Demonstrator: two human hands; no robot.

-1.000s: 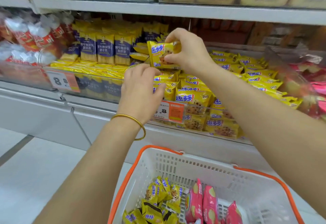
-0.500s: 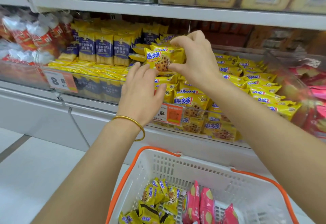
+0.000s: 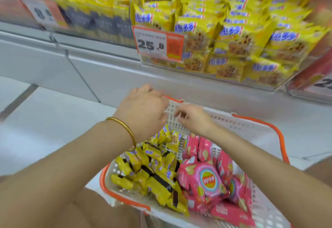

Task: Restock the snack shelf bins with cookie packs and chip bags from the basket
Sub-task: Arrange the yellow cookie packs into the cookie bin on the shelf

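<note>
One left hand (image 3: 143, 109), one right hand (image 3: 193, 118), one basket (image 3: 260, 125), one bangle (image 3: 124, 129). Three price tags (image 3: 158, 43). Uncountable cookie packs (image 3: 152, 173) and chip bags (image 3: 203, 179).

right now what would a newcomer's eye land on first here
The white basket at bottom centre, split between yellow cookie packs on its left and pink chip bags on its right. The left hand and right hand hover over its far rim. Above, a shelf bin crammed with matching yellow packs carries a 25.0 price tag.

Cookie packs (image 3: 233, 35) in shelf bin (image 3: 215, 79)
</note>
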